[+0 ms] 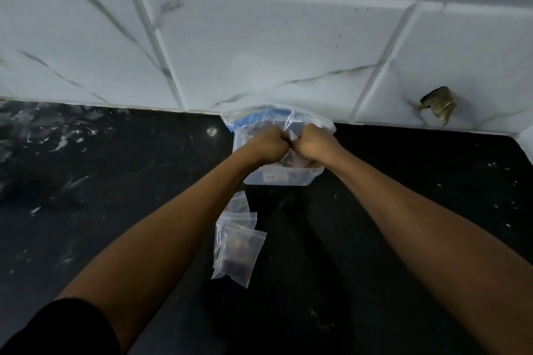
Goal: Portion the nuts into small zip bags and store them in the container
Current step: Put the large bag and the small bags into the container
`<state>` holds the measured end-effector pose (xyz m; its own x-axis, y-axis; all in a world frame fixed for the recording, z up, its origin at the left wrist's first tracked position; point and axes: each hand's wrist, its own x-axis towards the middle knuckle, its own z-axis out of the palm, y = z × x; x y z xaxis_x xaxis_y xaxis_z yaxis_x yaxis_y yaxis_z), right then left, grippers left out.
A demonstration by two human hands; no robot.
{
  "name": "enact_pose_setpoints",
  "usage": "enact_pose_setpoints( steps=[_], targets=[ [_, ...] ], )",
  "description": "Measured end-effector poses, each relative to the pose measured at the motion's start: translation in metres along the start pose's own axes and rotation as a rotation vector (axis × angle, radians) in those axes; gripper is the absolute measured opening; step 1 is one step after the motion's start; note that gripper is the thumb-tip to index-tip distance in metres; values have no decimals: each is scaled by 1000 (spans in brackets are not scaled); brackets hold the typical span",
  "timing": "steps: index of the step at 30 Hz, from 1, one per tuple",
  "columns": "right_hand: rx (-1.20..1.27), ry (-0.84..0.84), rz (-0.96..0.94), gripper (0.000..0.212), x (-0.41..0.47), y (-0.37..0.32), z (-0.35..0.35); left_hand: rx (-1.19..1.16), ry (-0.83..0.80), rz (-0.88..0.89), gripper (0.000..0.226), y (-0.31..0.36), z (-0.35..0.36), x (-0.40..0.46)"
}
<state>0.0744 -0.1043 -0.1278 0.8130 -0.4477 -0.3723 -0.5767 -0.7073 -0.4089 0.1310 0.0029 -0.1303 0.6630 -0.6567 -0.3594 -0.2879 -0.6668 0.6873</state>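
A clear plastic container (278, 179) stands on the black counter against the tiled wall, something blue (245, 121) behind it. Over the container both my hands hold a large clear plastic bag (259, 114); brownish contents show at its bottom between my wrists. My left hand (266, 147) and my right hand (313, 144) are fists side by side, each gripping the bag's film. Nearer to me, several small zip bags (239, 248) lie in a loose pile on the counter, and at least one holds dark nuts.
The black speckled counter (115, 196) stretches left and right of the container. A white marble-look tiled wall (259, 37) rises right behind it, with a torn, damaged spot (439, 104) at the right.
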Motion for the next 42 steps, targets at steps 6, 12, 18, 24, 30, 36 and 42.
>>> enact_pose_setpoints(
  steps=[6,12,18,24,30,36,42],
  targets=[
    [-138,-102,-1,9,9,-4,7,85,-110,-17,29,-5,2,11],
    [-194,-48,-43,19,-1,-3,9,70,-23,-7,29,-7,-1,-2],
    [-161,410,-141,28,-71,-9,-3,-94,284,73,35,-27,-20,-73],
    [164,6,-56,25,-120,-1,73,-217,334,-183,15,-78,16,-164],
    [256,-11,84,30,-137,7,154,-221,349,-412,13,-116,79,-205],
    [545,-53,199,23,-148,3,157,-179,360,-384,7,-114,96,-215],
    [619,-240,99,15,-169,2,134,-250,396,-347,8,-114,89,-220]
  ],
)
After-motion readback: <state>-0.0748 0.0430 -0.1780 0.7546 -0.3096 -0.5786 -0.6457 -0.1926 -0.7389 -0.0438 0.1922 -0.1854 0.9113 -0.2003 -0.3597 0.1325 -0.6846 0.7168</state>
